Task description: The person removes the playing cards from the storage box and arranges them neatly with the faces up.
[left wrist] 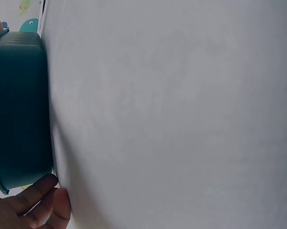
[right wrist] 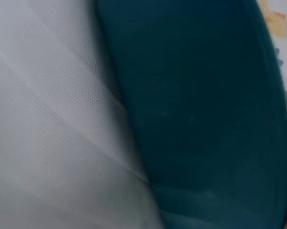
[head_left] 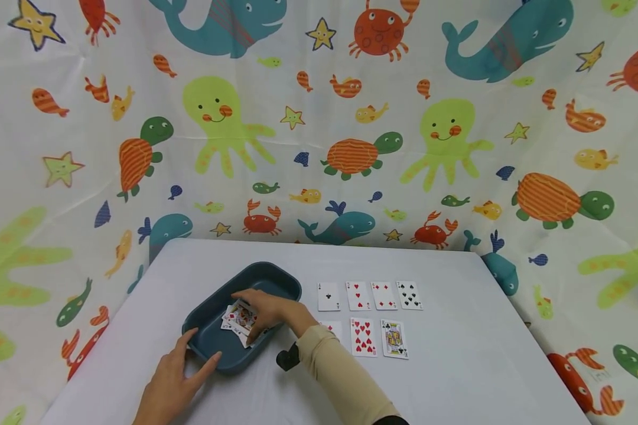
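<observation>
A dark teal tray (head_left: 276, 282) sits slantwise on a white surface (head_left: 468, 354), its far end turned to the right. The loose playing cards (head_left: 238, 319) lie in a small overlapping heap inside the tray, a face card among those on top. The person's right hand (head_left: 268, 310) reaches into the tray over this heap, fingers arched toward its far edge and thumb on its near side; whether it pinches a card cannot be told. A tan sleeve (head_left: 345, 372) covers that arm, crossing near the tray's right side. The left hand (head_left: 172, 378) is at the tray's near-left corner, thumb and fingers spread apart, fingertips at the rim; the left wrist view shows its fingers lightly bent by the tray's outer wall.

To the right of the tray, more cards lie face up in two rows. The far row has a single-club card (head_left: 329, 297), a hearts card (head_left: 358, 296), a diamonds card (head_left: 384, 296) and a spades card (head_left: 409, 295). The near row has a card partly hidden by the sleeve, a many-hearts card (head_left: 364, 337) and a king (head_left: 394, 339). Beyond the tray hangs a curtain (head_left: 276, 200) printed with sea animals.
</observation>
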`<state>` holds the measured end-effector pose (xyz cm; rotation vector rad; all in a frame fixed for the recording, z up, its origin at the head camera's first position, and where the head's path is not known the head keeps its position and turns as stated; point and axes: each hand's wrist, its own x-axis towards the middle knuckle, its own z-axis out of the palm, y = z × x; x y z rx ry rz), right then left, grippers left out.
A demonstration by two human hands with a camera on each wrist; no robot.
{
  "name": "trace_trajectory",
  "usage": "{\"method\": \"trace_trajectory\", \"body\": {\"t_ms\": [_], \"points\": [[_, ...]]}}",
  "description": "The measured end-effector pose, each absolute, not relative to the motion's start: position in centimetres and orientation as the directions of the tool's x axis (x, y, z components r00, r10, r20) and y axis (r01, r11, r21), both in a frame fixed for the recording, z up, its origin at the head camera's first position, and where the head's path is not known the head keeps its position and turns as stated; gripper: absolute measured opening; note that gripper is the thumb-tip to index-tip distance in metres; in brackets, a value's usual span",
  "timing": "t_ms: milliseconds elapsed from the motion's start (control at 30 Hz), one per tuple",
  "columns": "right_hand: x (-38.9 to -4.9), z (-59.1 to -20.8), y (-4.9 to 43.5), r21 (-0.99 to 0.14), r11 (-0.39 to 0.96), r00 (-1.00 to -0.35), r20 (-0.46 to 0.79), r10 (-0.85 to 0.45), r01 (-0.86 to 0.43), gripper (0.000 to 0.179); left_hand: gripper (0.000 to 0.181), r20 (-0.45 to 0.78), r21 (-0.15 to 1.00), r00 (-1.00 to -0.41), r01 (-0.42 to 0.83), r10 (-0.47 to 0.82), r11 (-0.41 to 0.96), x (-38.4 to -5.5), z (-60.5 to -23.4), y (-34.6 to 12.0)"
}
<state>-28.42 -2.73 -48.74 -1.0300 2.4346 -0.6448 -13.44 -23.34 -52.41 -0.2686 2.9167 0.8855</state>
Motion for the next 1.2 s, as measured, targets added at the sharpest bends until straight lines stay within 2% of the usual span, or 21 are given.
{"method": "trace_trajectory", "body": {"t_ms": [367,533,967,1200], "points": [[-28.6,-48.8,-3.6,-0.411,0.663,-0.634,-0.229,-0.739,-0.625,0.105,0.105,-0.135,0.544,-0.98,-0.194,-0.143,0.816,-13.5,-52.1,-23.4],[-28.6,-48.9,-3.7,-0.357,0.652,-0.624,-0.206,-0.754,-0.669,0.093,0.104,-0.137,0.548,-0.981,-0.193,-0.139,0.814,-13.4,-52.2,-23.5],[-29.1,-49.4,-3.8,-0.311,0.607,-0.594,-0.146,-0.791,-0.731,0.069,0.105,-0.143,0.547,-0.98,-0.194,-0.138,0.814,-13.6,-52.2,-23.4],[-28.8,-49.3,-4.1,-0.274,0.642,-0.635,-0.126,-0.762,-0.716,0.057,0.106,-0.151,0.541,-0.978,-0.205,-0.146,0.816,-13.6,-52.3,-23.4]]}}
